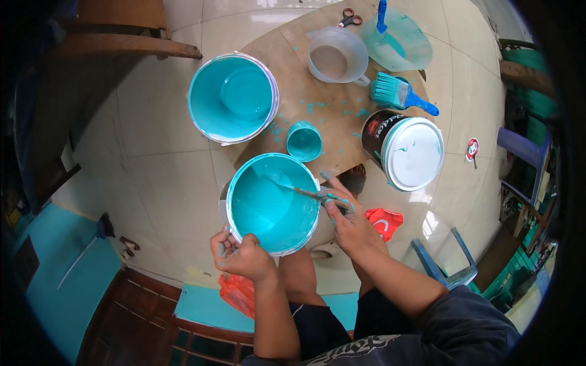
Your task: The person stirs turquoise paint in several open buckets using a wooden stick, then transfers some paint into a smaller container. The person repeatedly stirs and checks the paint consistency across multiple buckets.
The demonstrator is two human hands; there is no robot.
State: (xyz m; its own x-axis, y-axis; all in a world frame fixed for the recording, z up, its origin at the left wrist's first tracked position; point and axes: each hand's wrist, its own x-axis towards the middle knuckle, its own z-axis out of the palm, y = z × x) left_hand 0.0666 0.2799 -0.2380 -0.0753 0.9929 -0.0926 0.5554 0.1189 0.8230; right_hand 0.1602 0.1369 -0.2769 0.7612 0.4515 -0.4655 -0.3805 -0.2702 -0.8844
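A white bucket (249,172) of turquoise paint stands close in front of me. My left hand (245,257) is closed on its near left rim. In my right hand (349,222) is a paint-smeared stirring stick (307,193), held at a slant over the right rim, its far end at the paint. Both hands carry turquoise smears. Just beyond the bucket sits a small paint-coated cup (296,130). A second bucket (204,91), coated turquoise inside with some paint at the bottom, is at the far left.
Paint-spotted brown board (293,67) covers part of the tiled floor. On it are a clear jug (316,41), a translucent basin (421,46) with a blue-handled tool, a wide paintbrush (390,93), scissors (349,18) and a white-lidded pail (415,160). Red plastic (383,223) lies right.
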